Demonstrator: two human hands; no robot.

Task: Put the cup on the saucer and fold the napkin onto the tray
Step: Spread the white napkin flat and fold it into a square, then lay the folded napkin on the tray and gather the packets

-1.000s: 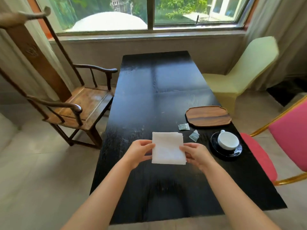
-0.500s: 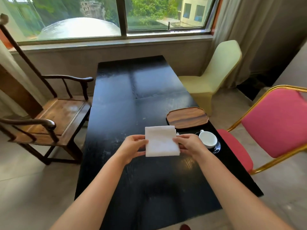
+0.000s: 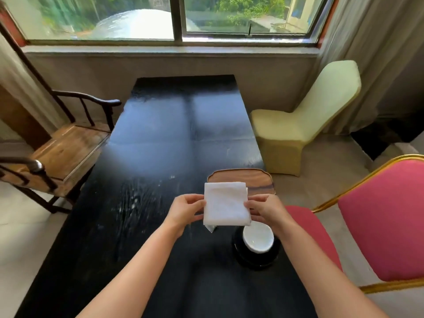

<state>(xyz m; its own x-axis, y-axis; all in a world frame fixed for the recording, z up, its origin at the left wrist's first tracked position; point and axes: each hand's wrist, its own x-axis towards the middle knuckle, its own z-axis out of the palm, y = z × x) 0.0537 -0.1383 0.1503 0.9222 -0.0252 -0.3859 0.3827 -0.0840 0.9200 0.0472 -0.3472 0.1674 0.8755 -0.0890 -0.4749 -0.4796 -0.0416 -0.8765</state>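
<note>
Napkin (image 3: 226, 204): white, folded square, held just right of frame centre, overlapping the near edge of the wooden tray (image 3: 257, 180); judged ready for setting down there. Left hand (image 3: 187, 208) and right hand (image 3: 266, 210): each grip pinched on a side edge, keeping the folds flat. Cup (image 3: 258, 239): on its black saucer (image 3: 252, 261), lower right, on the tabletop (image 3: 160, 145).

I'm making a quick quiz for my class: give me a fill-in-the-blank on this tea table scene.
1. Both hands hold a folded white ____ above the table.
2. The white cup sits on a black ____.
3. The tray is made of ____.
4. The chair nearest the cup has a ____ seat.

Missing words: napkin; saucer; wood; pink
</note>
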